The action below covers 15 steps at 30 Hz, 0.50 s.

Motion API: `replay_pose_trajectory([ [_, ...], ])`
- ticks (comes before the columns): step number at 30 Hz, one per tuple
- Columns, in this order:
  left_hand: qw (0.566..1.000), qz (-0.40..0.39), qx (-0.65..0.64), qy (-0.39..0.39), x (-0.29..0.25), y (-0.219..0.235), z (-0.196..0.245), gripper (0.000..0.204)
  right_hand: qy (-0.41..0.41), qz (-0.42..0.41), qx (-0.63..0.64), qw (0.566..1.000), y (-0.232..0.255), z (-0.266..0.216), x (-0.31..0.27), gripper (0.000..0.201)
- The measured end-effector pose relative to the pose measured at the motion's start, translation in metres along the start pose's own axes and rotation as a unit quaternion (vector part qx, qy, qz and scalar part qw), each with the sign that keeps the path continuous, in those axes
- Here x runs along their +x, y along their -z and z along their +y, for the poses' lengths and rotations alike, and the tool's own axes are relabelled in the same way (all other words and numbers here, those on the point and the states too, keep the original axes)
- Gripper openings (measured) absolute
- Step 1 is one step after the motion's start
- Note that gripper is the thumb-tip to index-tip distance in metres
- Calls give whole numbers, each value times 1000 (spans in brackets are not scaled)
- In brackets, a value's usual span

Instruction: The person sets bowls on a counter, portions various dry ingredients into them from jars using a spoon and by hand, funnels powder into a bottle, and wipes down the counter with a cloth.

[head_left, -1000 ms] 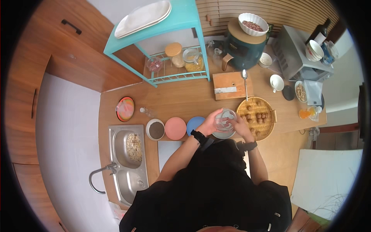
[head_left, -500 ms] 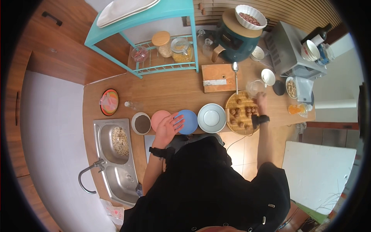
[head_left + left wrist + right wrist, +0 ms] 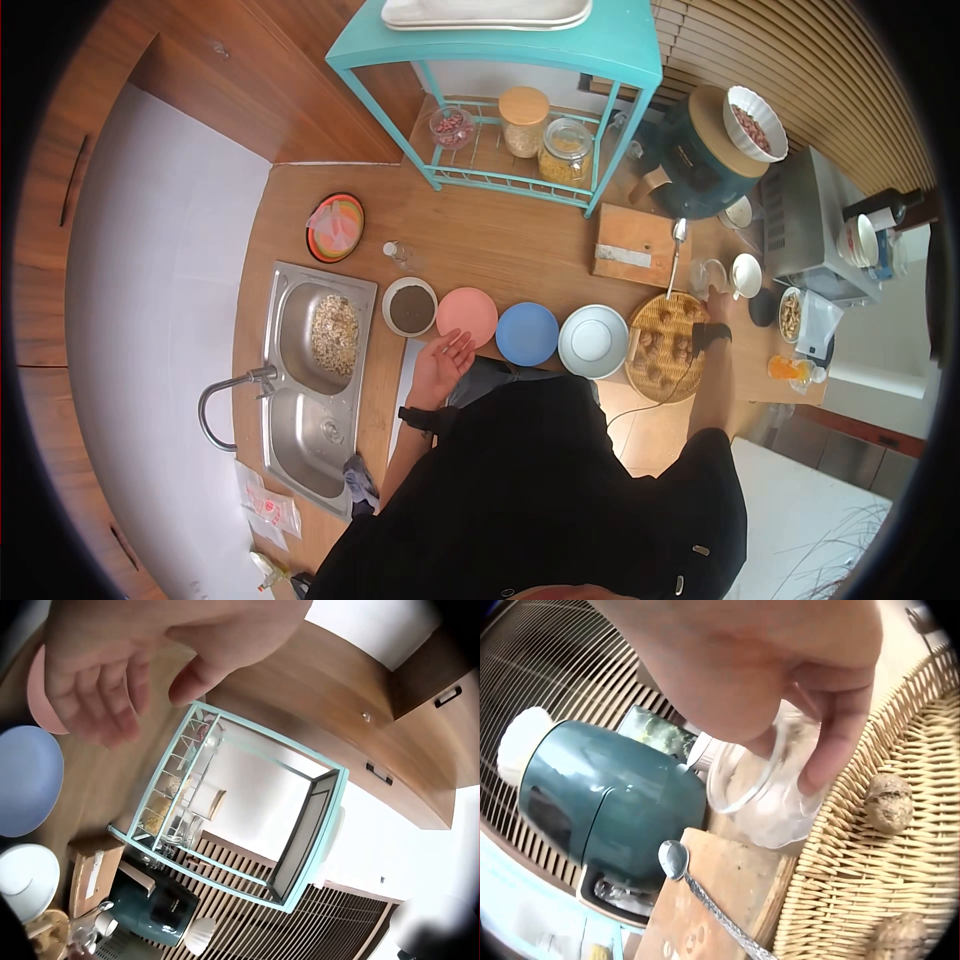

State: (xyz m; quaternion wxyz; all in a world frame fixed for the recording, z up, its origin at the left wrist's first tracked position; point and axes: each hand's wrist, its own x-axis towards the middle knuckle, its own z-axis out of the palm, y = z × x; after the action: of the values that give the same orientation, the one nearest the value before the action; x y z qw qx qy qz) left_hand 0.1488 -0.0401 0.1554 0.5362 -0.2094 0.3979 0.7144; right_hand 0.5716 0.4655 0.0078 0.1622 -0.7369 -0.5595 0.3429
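My right hand [image 3: 718, 306] reaches just past the far edge of a round wicker basket [image 3: 840, 862] that holds several walnuts [image 3: 889, 803]. In the right wrist view, its thumb and fingers pinch the rim of a clear glass bowl [image 3: 761, 806], which stands low beside the basket and a wooden board [image 3: 701, 900]. My left hand [image 3: 440, 368] hovers palm up with relaxed fingers, holding nothing. Its fingertips overlap the near edge of a pink plate [image 3: 466, 310]. A blue plate [image 3: 527, 335] and a pale bowl [image 3: 593, 342] sit in the row between the hands.
A spoon [image 3: 712, 904] lies across the board. Behind it stands a green appliance [image 3: 695, 165]; a white cup [image 3: 745, 275] is close to the glass bowl. A turquoise rack [image 3: 490, 50] rises at the back. Left are a bowl of dark grains [image 3: 410, 306] and a sink [image 3: 300, 400].
Both hands held the glass bowl over the pale bowl a second ago. The right hand has carried it to the far side of the basket; the left let go and moved left. The view has shifted.
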Motion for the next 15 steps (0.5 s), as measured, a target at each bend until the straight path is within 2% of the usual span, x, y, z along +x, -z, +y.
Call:
replay_pose_trajectory([
  [1,1000,6,-10,0,-1,-1,2,39,42,81,-198,976,1,-6,-11,49],
  [2,1000,12,-21,0,-1,0,4,38,80,150,-176,970,6,-36,-50,45],
  [3,1000,13,-24,2,1,1,6,38,81,149,-179,969,6,-63,-80,45],
  [5,999,20,-32,5,7,4,11,37,271,196,-90,938,-3,-98,-123,34],
  [7,1000,16,-21,12,11,2,16,36,385,125,-76,911,-29,-115,-141,27],
  [9,1000,10,-9,18,15,1,19,35,391,-33,-71,917,-42,-174,-192,25],
  [11,999,-3,6,48,18,1,24,34,520,-63,-89,847,-69,-214,-218,25],
  [13,998,-10,10,57,18,1,30,34,541,-107,-94,829,-86,-271,-247,26],
  [14,998,-17,17,66,17,2,35,34,544,-108,-95,826,-96,-295,-252,26],
  [15,998,-18,13,63,15,3,41,34,562,-76,-108,816,-107,-319,-255,30],
])
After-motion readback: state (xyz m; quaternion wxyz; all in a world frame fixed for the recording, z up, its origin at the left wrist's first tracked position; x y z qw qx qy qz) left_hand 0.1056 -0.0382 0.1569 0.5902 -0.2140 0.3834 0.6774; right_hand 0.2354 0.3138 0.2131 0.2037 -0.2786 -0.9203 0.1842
